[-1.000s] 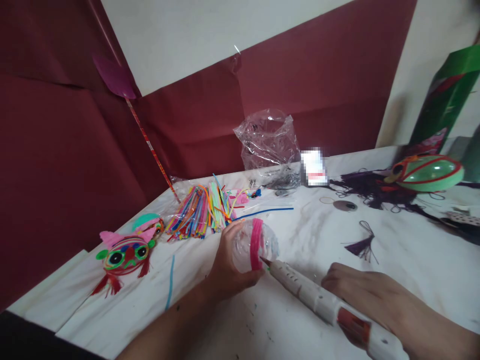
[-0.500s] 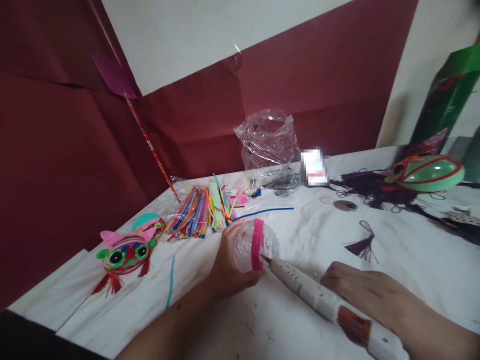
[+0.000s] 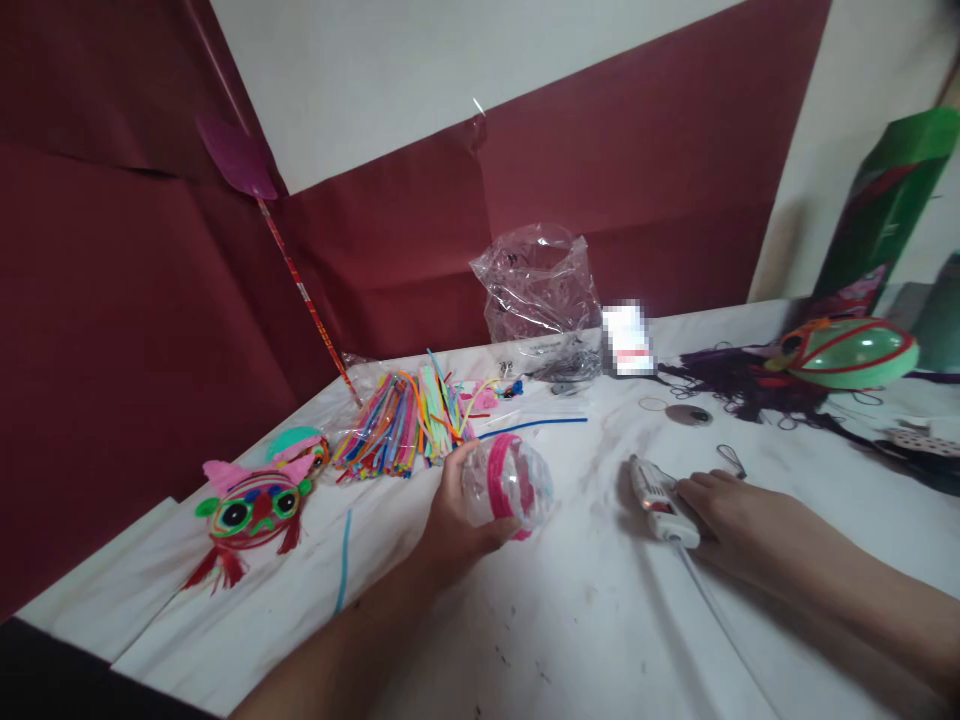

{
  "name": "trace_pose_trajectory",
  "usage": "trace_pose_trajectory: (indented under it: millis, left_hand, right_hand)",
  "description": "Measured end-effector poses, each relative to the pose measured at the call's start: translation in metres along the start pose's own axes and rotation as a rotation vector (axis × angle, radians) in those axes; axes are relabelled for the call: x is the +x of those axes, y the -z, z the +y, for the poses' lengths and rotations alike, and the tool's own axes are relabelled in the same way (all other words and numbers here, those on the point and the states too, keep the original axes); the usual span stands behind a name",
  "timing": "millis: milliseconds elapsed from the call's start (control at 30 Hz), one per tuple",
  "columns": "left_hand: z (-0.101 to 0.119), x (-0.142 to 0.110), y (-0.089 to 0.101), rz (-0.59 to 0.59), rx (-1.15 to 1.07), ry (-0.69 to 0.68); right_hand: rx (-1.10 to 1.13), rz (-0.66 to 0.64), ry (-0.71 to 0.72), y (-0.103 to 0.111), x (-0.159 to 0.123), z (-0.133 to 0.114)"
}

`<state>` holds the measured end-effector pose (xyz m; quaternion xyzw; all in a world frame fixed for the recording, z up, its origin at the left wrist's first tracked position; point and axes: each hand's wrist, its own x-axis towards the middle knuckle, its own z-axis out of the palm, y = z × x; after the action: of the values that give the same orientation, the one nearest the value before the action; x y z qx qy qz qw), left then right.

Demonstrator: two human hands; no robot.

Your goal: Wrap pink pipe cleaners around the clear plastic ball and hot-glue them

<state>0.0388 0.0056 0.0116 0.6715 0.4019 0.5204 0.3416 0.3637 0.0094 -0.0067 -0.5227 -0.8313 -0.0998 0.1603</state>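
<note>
My left hand [image 3: 469, 530] is closed around a clear plastic ball [image 3: 536, 490]. A band of pink pipe cleaner [image 3: 498, 475] wraps the ball, with the thumb across its lower part. To the right, my right hand [image 3: 724, 515] is closed at the side of a white glue gun [image 3: 656, 500]. The gun's handle is mostly hidden by the hand. The nozzle points away from me, apart from the ball, and a cord trails from the rear toward the near edge. Whether the gun touches the table cannot be made out.
Bundled colourful pipe cleaners [image 3: 390, 425] lie behind the ball, near a clear plastic bag [image 3: 540, 300]. A decorated animal-face lantern [image 3: 255, 505] sits left, by a light-blue pipe cleaner [image 3: 344, 560]. At right are a green balloon-like lantern [image 3: 855, 355] and dark purple tassels [image 3: 739, 385].
My right hand has moved the glue gun away from the ball, to the right and farther back. My left hand has turned the ball slightly, showing more of the pink band.
</note>
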Motion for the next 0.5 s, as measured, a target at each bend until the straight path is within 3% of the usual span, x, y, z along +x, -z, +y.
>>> trace_pose_trajectory:
  millis: [167,300,400,500]
  left_hand:
    - [-0.002,0.003,-0.003,0.019,-0.161,0.018]
    - [0.005,0.0,-0.005,0.028,-0.127,0.033]
    - [0.011,-0.007,-0.007,0.036,-0.039,-0.025]
    - [0.014,-0.013,-0.011,0.068,0.057,-0.133]
  right_hand:
    - [-0.031,0.006,-0.003,-0.004,-0.007,0.002]
    - [0.052,-0.147,-0.03,0.008,-0.005,0.007]
    - [0.255,-0.007,-0.029,0.024,0.003,-0.005]
    - [0.535,0.12,-0.073,0.032,0.011,-0.037]
